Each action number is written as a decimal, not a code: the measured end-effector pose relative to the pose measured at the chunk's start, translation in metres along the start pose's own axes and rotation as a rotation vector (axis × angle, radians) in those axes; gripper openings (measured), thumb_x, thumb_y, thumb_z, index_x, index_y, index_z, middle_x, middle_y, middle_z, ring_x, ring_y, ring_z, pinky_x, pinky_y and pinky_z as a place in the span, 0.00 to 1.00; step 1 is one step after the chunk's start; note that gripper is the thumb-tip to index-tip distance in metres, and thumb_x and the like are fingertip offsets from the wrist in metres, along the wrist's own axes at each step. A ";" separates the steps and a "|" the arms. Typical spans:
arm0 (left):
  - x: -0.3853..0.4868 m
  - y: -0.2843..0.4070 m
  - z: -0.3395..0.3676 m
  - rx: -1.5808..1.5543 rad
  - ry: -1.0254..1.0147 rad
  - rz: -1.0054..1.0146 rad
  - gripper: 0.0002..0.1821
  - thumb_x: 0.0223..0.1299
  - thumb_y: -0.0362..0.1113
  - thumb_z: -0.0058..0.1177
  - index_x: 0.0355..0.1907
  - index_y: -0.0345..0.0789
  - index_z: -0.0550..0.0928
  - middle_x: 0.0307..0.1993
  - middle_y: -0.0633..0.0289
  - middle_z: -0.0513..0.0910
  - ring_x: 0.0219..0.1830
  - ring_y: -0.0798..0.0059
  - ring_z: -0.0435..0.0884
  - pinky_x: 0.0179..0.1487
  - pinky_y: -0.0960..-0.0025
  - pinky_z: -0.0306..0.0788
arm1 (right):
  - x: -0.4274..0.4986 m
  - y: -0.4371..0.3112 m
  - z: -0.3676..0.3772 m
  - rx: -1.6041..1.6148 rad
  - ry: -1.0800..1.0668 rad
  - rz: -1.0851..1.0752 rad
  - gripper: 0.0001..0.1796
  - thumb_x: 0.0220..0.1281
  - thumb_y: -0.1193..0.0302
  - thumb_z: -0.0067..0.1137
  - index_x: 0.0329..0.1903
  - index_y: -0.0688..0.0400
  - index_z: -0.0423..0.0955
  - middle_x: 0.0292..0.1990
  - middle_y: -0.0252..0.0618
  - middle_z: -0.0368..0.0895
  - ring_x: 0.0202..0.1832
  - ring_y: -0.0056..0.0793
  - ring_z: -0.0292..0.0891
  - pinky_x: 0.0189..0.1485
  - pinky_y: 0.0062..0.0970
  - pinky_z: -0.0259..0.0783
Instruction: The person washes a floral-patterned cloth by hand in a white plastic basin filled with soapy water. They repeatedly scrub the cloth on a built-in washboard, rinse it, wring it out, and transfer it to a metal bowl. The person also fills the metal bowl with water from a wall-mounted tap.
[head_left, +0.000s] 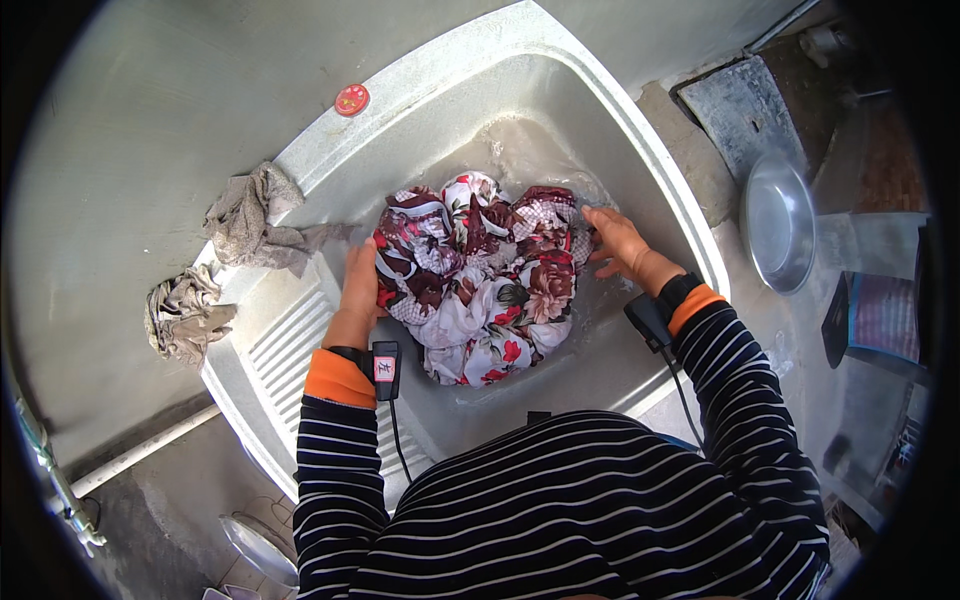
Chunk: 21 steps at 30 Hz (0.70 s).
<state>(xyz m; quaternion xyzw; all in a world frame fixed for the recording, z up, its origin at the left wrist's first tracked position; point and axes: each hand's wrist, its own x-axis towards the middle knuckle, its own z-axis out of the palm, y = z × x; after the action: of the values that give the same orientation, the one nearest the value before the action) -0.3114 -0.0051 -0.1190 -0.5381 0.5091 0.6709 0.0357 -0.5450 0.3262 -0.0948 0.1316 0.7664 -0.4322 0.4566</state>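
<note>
A wet bundle of floral cloth (480, 281), white with red, pink and maroon patterns, lies heaped in a speckled, pale laundry sink (626, 112). My left hand (360, 281) rests along the bundle's left side, its palm turned inward and some fingers hidden. At the right side is my right hand (619, 244), fingers spread, with the fingertips at or just beside the cloth's edge. Neither hand visibly grips a fold. Shallow, cloudy water (517, 142) with some foam surrounds the far end of the bundle.
A ribbed washboard (292, 352) forms the sink's left part. Two crumpled grey-brown rags (255, 217) (187, 315) lie on its left rim. A round red lid (352, 100) sits on the back rim against the wall. A metal basin (780, 225) stands to the right.
</note>
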 end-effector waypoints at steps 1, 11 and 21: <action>0.010 -0.001 0.004 -0.147 -0.132 -0.154 0.38 0.64 0.67 0.46 0.65 0.40 0.74 0.59 0.57 0.80 0.57 0.60 0.79 0.52 0.49 0.75 | 0.011 -0.004 0.011 0.124 -0.044 0.025 0.38 0.64 0.42 0.55 0.69 0.50 0.65 0.66 0.44 0.70 0.63 0.54 0.70 0.55 0.60 0.70; 0.022 0.009 0.040 -0.278 -0.126 0.213 0.17 0.60 0.43 0.59 0.48 0.34 0.82 0.39 0.64 0.83 0.39 0.75 0.80 0.46 0.71 0.72 | 0.042 -0.095 0.124 -0.058 -0.501 -0.414 0.43 0.56 0.41 0.62 0.59 0.67 0.76 0.58 0.51 0.78 0.58 0.38 0.75 0.62 0.30 0.67; -0.119 0.030 0.070 0.480 -0.153 0.833 0.49 0.45 0.42 0.71 0.70 0.30 0.63 0.52 0.50 0.77 0.54 0.62 0.77 0.58 0.64 0.70 | -0.073 -0.040 0.082 -0.352 -0.424 -0.920 0.53 0.43 0.44 0.73 0.66 0.68 0.66 0.55 0.62 0.78 0.61 0.50 0.75 0.65 0.35 0.67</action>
<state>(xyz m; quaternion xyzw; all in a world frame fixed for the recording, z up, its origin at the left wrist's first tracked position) -0.3274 0.0904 -0.0157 -0.2144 0.8175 0.5292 -0.0756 -0.4813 0.2523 -0.0308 -0.3867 0.6967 -0.4697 0.3801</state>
